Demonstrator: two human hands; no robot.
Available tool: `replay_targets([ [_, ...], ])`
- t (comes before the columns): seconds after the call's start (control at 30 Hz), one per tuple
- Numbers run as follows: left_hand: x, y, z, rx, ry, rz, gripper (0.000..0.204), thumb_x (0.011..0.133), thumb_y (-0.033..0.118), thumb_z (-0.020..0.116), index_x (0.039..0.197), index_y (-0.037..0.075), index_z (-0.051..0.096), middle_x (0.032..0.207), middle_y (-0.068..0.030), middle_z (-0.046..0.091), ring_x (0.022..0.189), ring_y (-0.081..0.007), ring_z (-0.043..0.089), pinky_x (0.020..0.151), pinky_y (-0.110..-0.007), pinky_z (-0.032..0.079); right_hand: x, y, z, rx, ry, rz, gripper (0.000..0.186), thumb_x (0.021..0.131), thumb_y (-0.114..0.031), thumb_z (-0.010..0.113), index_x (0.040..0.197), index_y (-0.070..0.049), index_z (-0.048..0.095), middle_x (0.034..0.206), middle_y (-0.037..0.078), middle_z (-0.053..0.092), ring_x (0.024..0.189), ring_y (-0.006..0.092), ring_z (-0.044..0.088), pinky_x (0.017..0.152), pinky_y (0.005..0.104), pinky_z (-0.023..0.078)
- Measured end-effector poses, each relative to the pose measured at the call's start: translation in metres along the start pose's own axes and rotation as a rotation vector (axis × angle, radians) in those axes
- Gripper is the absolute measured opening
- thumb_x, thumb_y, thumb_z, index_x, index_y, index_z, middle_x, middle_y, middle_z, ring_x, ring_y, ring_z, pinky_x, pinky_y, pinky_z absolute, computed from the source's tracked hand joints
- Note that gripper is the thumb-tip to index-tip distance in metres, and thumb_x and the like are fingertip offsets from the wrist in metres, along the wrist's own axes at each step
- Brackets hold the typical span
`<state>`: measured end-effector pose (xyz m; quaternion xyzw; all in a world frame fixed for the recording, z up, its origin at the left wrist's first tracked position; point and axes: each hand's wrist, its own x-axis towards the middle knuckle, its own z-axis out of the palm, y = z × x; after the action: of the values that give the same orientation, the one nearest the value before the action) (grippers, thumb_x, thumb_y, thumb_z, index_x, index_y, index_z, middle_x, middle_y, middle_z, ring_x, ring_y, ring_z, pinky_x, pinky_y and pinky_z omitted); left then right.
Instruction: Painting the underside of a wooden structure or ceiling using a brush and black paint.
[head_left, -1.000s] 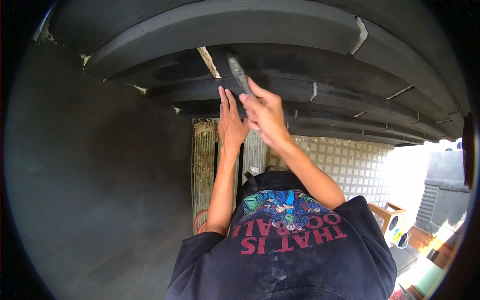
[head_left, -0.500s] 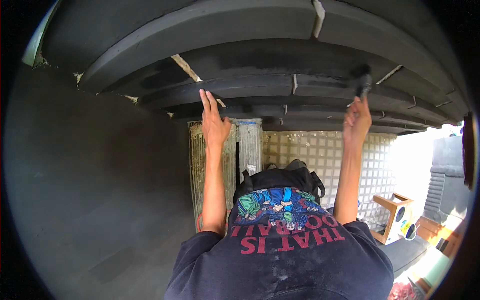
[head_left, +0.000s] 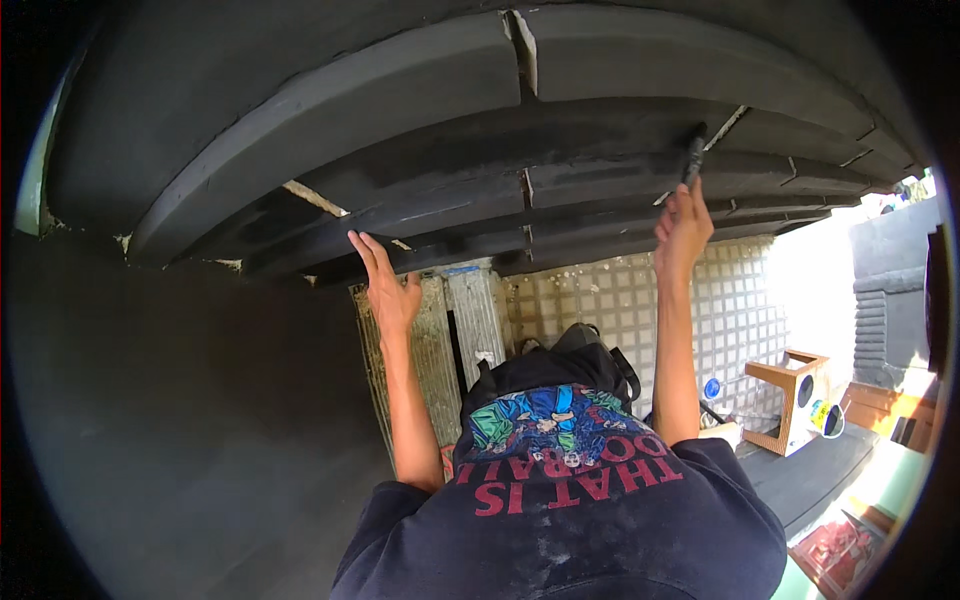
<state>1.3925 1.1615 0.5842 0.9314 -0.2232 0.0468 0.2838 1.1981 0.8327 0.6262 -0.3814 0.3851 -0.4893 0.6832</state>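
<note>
Holding a slim dark tool (head_left: 694, 157) right of centre in the upper frame, the right hand (head_left: 684, 230) pinches its lower end in a curled grip. The tool's tip lies over the dark stepped surface (head_left: 600, 130), just beside a pale gap (head_left: 727, 128). The left hand (head_left: 393, 292), left of centre, is empty, fingers extended toward the surface; contact cannot be told. The step appears to be surface work; the next move seems to call for steady, even pressure along the band.
</note>
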Motion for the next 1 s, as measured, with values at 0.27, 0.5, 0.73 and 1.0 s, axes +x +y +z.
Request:
replay_targets([
  [0.27, 0.001, -0.004, 0.009, -0.016, 0.020, 0.033, 0.107, 0.071, 0.001, 0.070, 0.159, 0.000, 0.009, 0.168, -0.0218, -0.001, 0.130, -0.0534, 0.046, 0.089, -0.046, 0.054, 0.010, 0.008, 0.001, -0.163, -0.029, -0.048, 0.047, 0.101, -0.009, 0.058, 0.147, -0.007, 0.052, 0.064, -0.007, 0.041, 0.050, 0.0016, 0.032, 0.042, 0.0210, 0.024],
  [0.5, 0.005, 0.000, 0.017, -0.032, 0.000, -0.017, 0.110, 0.070, 0.004, 0.070, 0.159, 0.000, 0.006, 0.168, -0.0237, -0.006, 0.131, -0.0541, 0.045, 0.088, -0.045, 0.054, 0.029, -0.024, -0.029, -0.231, -0.133, 0.097, 0.047, 0.100, -0.007, 0.060, 0.147, -0.004, 0.052, 0.064, -0.007, 0.039, 0.049, 0.0016, 0.032, 0.040, 0.0195, 0.021],
  [0.73, 0.005, 0.001, 0.022, -0.075, 0.012, -0.083, 0.111, 0.070, 0.010, 0.070, 0.159, 0.000, 0.005, 0.167, -0.0257, -0.009, 0.131, -0.0560, 0.045, 0.088, -0.047, 0.054, 0.023, -0.035, -0.026, -0.309, -0.272, 0.147, 0.050, 0.098, -0.008, 0.061, 0.146, 0.001, 0.051, 0.061, -0.008, 0.041, 0.047, 0.0014, 0.032, 0.041, 0.0207, 0.023],
  [1.0, 0.005, 0.004, 0.026, 0.058, 0.082, -0.037, 0.110, 0.071, 0.008, 0.071, 0.159, 0.002, 0.006, 0.168, -0.0232, -0.006, 0.131, -0.0557, 0.045, 0.088, -0.048, 0.054, -0.019, -0.008, 0.009, -0.307, -0.314, 0.132, 0.049, 0.096, -0.006, 0.060, 0.143, 0.006, 0.052, 0.061, -0.009, 0.041, 0.049, 0.0025, 0.035, 0.043, 0.0235, 0.027],
])
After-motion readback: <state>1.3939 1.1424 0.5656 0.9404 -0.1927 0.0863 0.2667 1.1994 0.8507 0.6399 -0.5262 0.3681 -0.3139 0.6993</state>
